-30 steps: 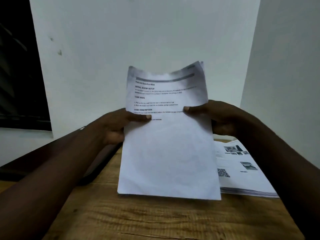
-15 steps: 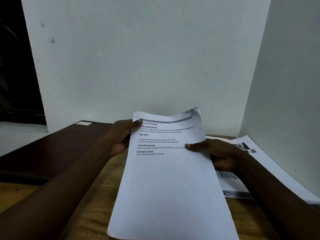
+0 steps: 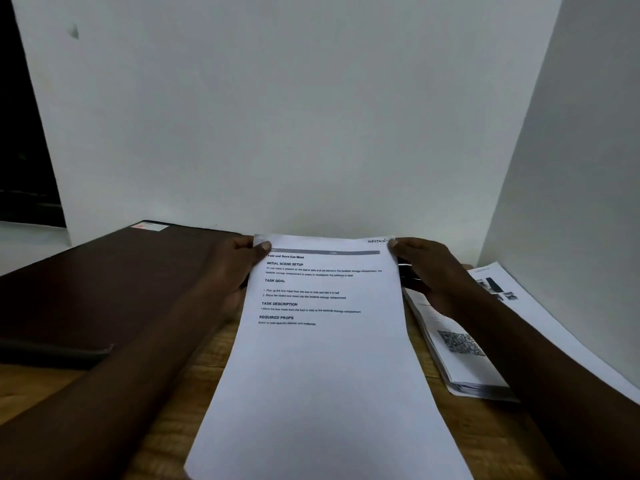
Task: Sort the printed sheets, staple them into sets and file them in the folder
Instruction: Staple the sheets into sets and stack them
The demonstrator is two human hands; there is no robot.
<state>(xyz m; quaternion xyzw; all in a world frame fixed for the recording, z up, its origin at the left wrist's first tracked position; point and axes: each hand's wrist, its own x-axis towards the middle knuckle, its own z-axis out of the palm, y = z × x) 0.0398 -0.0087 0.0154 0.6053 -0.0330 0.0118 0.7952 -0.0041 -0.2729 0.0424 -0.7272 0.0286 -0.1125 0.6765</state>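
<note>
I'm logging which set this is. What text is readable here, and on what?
On the held sheet, title: "Fold and Store Eye Mask"
Headings: "INITIAL SCENE SETUP", "TASK GOAL", "TASK DESCRIPTION", "REQUIRED PROPS"
Handwritten, top right: "SECTION-", cut off at the right hand
Body lines: too small.
On the stack: QR code, print blurred.
On the folder label: unreadable.

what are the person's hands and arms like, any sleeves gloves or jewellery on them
Both are bare. The left hand and right hand show no gloves or rings, and no watch or band at either wrist. The left forearm and right forearm carry no sleeve as far as the frame shows. Dim light could hide small marks.
</note>
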